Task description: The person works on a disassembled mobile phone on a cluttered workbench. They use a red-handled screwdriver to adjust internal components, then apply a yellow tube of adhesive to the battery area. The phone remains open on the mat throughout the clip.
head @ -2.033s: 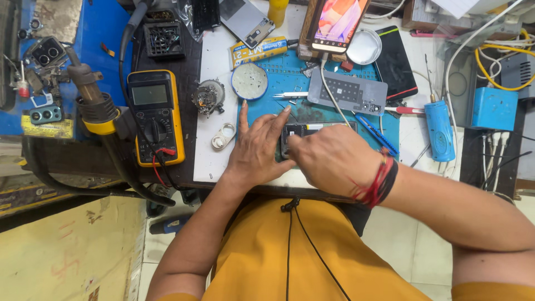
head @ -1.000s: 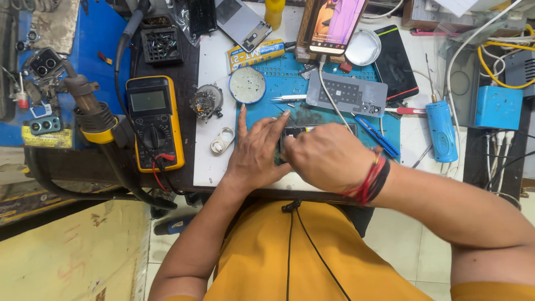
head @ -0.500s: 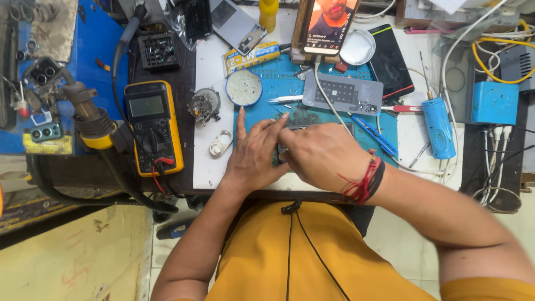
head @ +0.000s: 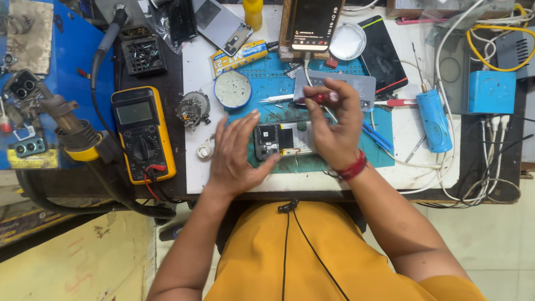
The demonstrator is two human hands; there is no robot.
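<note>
Left hand (head: 237,153) lay flat and open, fingers touching the opened phone (head: 281,139) on the mat (head: 329,78); right hand (head: 334,128) pinched a red-handled screwdriver (head: 317,98) just above it.

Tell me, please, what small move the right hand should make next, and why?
Probably lower the red-handled tool to the opened phone. The right hand holds it raised above the phone, while the left hand rests flat at the phone's left edge, steadying it on the blue mat.
</note>
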